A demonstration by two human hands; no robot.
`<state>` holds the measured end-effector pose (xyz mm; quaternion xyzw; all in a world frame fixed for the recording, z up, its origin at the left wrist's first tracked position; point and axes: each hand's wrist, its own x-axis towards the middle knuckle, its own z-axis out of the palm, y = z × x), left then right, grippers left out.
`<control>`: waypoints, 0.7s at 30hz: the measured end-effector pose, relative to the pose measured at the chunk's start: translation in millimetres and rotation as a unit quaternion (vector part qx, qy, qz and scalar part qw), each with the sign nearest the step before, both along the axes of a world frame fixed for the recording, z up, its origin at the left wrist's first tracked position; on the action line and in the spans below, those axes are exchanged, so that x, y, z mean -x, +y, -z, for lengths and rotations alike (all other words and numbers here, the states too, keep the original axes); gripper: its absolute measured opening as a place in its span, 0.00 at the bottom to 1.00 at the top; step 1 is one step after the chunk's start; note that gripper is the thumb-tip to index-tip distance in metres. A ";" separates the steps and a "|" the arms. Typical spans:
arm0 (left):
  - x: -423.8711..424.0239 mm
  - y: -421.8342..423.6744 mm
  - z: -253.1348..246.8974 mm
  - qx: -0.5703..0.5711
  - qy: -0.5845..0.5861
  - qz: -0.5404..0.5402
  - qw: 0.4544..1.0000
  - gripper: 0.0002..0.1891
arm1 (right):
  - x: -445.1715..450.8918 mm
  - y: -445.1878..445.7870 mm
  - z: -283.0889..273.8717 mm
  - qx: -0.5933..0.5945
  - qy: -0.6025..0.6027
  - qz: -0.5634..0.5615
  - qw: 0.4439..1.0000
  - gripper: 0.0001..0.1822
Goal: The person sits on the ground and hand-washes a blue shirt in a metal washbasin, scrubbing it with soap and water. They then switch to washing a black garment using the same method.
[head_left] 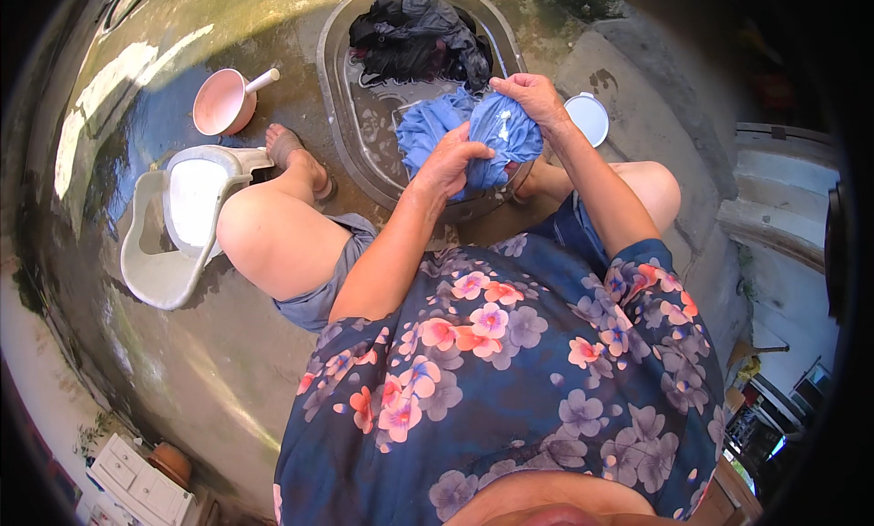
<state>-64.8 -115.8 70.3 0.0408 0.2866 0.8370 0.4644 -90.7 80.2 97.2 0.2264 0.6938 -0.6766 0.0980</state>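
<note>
My left hand (450, 158) grips a wet blue cloth (522, 143) from its left side, thumb on top. On the cloth's upper right, my right hand (536, 102) pinches its edge, thumb and fingers closed on it. The bunched fabric is held up over the near end of a large grey oval basin (329, 102), and a streak of white suds lies on it. Part of the blue fabric hangs to the left into the basin. Dark wet clothes (416, 37) are heaped at the basin's far end, with shallow sudsy water beside them.
The basin stands between my feet on wet concrete. To the left are a pink dipper with a white handle (225, 102) and a pale plastic seat with armrests (157, 280). A round white lid or dish (587, 118) lies right of the basin. Steps (778, 198) rise at the far right.
</note>
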 end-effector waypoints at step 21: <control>-3.4 38.6 75.2 0.123 -0.284 -0.228 0.923 0.10 | 2.4 -77.5 81.8 -0.483 0.208 -0.081 0.847 0.15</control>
